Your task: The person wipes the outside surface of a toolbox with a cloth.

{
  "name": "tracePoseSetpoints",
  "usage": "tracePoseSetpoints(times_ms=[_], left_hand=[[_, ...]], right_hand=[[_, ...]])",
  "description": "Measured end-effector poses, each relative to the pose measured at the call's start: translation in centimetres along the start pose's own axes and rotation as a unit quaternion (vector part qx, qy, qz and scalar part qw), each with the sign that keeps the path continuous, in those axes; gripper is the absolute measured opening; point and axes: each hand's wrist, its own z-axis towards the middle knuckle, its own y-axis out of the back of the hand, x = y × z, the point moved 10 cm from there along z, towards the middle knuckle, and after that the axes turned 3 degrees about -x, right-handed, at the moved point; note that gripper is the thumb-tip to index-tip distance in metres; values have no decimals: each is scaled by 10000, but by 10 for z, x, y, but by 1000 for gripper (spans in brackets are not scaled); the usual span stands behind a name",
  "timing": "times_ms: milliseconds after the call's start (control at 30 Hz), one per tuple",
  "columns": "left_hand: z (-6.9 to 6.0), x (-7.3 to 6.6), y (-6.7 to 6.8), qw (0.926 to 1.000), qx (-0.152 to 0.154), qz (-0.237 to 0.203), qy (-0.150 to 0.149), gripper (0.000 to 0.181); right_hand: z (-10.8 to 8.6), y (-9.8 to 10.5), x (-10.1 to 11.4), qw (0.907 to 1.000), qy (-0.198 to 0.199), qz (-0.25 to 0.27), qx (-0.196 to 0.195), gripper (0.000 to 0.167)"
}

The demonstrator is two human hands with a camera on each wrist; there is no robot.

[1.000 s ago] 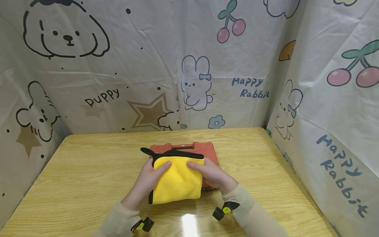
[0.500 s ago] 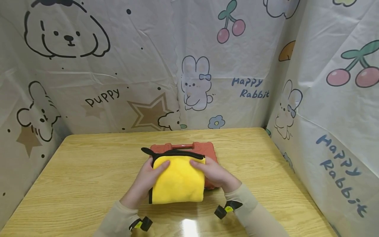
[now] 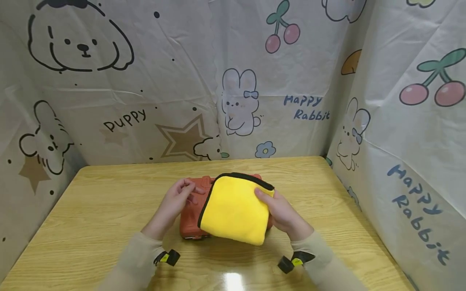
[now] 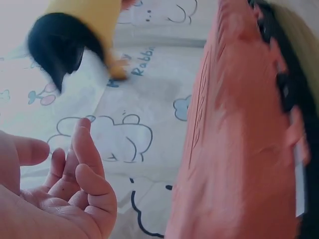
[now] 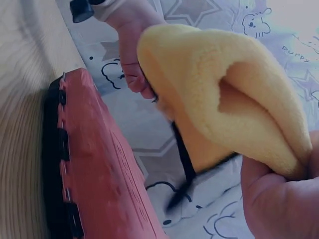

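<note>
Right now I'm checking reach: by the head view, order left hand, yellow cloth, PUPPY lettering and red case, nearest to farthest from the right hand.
1. Yellow cloth: in right hand.
2. Red case: behind the cloth.
3. Left hand: left of cloth.
4. PUPPY lettering: back curtain, left.

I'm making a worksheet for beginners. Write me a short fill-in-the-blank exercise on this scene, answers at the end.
1. The right hand grips a cloth whose face in the head view is coloured ____.
2. The cloth's edging is coloured ____.
3. The left hand holds ____.
4. In the head view, most of the case on the table is hidden behind the ____.

Missing words: yellow; black; nothing; cloth.
</note>
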Motion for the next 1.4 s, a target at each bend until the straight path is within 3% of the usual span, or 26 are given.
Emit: tracePoseSetpoints(times_ms=[133,267,433,533,733,967,1133,1400], left_hand=[[15,-11,-4,9985,36,486,-253,20],[32,-21,-15,9931,210,1047,-488,17],[54,-27,-30,9830,363,1725,-511,19],[67,-32,-39,9729,310,2197,-645,19],[87,-34,-56,9399,310,3309,-779,19],[100,-37,-88,8790,646,4569,-1202,27],[110,-27,-98,8566,978,4953,-1066,30],[123,-9,-105,8331,1499,5287,-634,34]], right_hand=[[-11,18,7,9990,312,72,-308,31],[-21,39,11,9958,501,254,-722,28],[-37,71,14,9859,755,558,-1383,29],[-47,89,16,9790,982,669,-1659,29],[-67,119,14,9673,1276,932,-1986,28],[-83,138,14,9587,1436,1278,-2098,28],[-89,143,18,9515,1635,1558,-2087,28],[-94,149,15,9493,1639,1683,-2091,28]])
